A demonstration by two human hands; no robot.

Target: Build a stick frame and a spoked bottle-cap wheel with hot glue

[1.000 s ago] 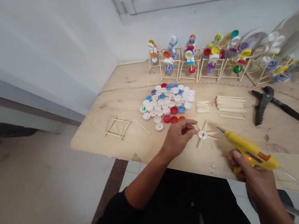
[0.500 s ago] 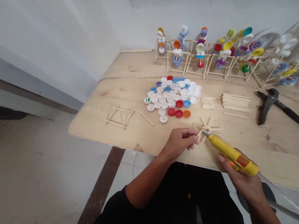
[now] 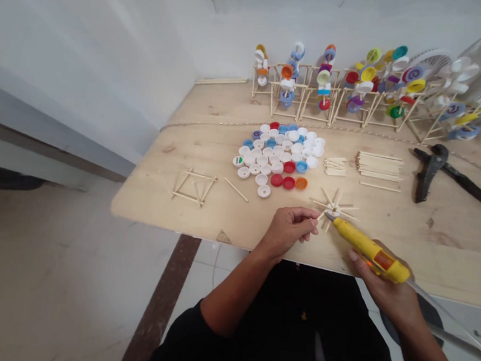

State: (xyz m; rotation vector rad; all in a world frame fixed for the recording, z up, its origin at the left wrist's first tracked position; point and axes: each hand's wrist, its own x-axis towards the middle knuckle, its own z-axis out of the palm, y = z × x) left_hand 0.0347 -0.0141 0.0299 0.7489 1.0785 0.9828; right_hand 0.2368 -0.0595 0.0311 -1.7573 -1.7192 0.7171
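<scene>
My left hand [image 3: 290,230] is closed, pinching the end of a short wooden stick [image 3: 321,215] at the left side of a star-shaped stick wheel [image 3: 349,215]. Several sticks spread out from the wheel's white round centre [image 3: 334,209]. My right hand [image 3: 387,280] is wrapped round a yellow glue gun [image 3: 363,244], whose small orange light glows. Its dark nozzle rests at the pinched stick close to the white centre; whether it touches is too small to tell. A cable trails from the gun's back end to the lower right.
Plastic bottle caps [image 3: 276,153] lie in a cluster behind my left hand. Stick bundles [image 3: 379,165] and black cutters [image 3: 433,166] are to the right. A square stick frame [image 3: 193,187] and a loose stick [image 3: 236,189] lie left. Stick-and-cap models [image 3: 288,89] line the wall.
The glue gun in my right hand has shifted slightly left, its nozzle moving outward from the wheel's centre along the pinched stick. My left hand stays nearly still.
</scene>
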